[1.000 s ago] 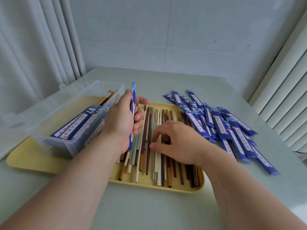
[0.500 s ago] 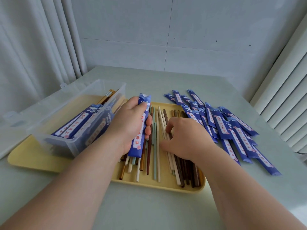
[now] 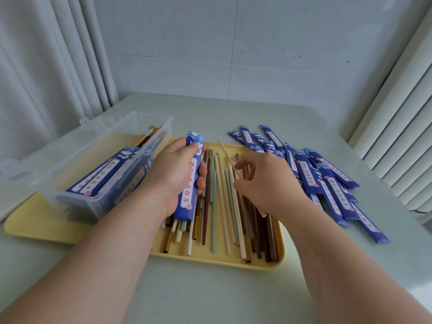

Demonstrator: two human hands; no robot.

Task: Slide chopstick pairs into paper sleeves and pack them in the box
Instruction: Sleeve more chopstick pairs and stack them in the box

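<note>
My left hand (image 3: pixel 174 174) grips a blue paper sleeve (image 3: pixel 190 181) above the yellow tray (image 3: pixel 219 259), its open end pointing away from me. My right hand (image 3: pixel 264 181) hovers over the loose chopsticks (image 3: pixel 224 206) of mixed colours and pinches a pale chopstick (image 3: pixel 228 157), whose thin tip tilts up toward the far left. A clear plastic box (image 3: pixel 93 199) stands on the tray's left part and holds several sleeved pairs (image 3: pixel 102 174).
A pile of empty blue sleeves (image 3: pixel 327 181) lies on the table right of the tray. The box's clear lid (image 3: pixel 18 169) hangs open at the left. A curtain hangs at far left and a ribbed white panel stands at right.
My left hand turned the sleeve from edge-on to face-up. My right hand stopped sorting flat on the chopsticks and lifted a pale one, its tip now raised above the pile.
</note>
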